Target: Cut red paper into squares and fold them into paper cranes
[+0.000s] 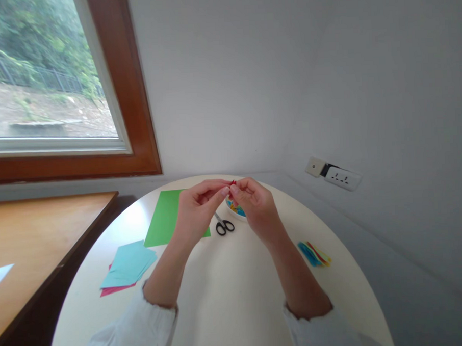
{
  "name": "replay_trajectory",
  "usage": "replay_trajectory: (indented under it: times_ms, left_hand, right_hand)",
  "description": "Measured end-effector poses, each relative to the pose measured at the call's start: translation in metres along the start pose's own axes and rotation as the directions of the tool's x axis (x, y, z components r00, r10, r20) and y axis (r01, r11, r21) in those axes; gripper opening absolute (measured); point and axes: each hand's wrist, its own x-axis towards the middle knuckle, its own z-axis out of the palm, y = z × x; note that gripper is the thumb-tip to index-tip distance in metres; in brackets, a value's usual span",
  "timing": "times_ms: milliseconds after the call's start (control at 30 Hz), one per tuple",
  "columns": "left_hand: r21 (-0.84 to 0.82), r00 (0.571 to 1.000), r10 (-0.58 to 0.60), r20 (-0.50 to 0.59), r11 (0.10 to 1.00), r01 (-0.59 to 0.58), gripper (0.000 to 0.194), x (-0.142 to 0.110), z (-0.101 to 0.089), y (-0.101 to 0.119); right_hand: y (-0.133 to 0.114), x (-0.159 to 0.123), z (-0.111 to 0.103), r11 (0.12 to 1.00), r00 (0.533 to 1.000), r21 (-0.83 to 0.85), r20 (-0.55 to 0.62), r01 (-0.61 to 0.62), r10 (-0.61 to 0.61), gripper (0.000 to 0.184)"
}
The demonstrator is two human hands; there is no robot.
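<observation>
My left hand and my right hand meet above the far part of the round table, thumbs and fingertips pinched together. Between them is a small red paper strip, mostly covered by the fingers. Behind and below my right hand stands a white bowl with small blue, yellow and orange pieces, partly hidden. Black-handled scissors lie just beneath the hands, their blades partly covered by my left hand. A green sheet of paper extends under my left hand and wrist.
Light blue paper sheets overlap pink paper at the left of the white table. To the right lies a bundle of blue, red and yellow strips. A wooden surface, a window and walls surround the table.
</observation>
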Motion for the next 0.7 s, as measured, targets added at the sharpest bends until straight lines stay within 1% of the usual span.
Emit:
replay_trajectory:
  times_ms: [167, 400, 567, 700]
  left_hand:
    - [0.021, 1.0, 0.017, 0.001, 1.0, -0.017, 0.012, 0.0006, -0.0024, -0.0028]
    - [0.034, 1.0, 0.023, -0.005, 0.999, -0.023, 0.011, 0.0006, -0.0004, -0.0005]
    - [-0.021, 1.0, -0.02, 0.001, 1.0, 0.02, 0.012, 0.0002, 0.0025, 0.0012]
    - [-0.053, 1.0, -0.027, 0.008, 0.998, 0.028, 0.015, 0.0004, 0.0025, 0.0007]
  right_hand:
    - [0.0028, 0.0002, -0.001, 0.999, 1.0, 0.031, 0.017, -0.022, 0.021, 0.02]
    - [0.0036, 0.0007, 0.0004, 0.997, 0.999, 0.06, 0.001, -0.054, 0.054, 0.014]
    - [0.0031, 0.0009, 0.001, 0.999, 0.999, -0.001, -0.02, -0.037, 0.037, 0.015]
    - [0.0019, 0.0003, 0.0015, 0.999, 1.0, -0.042, -0.005, -0.016, 0.015, 0.016]
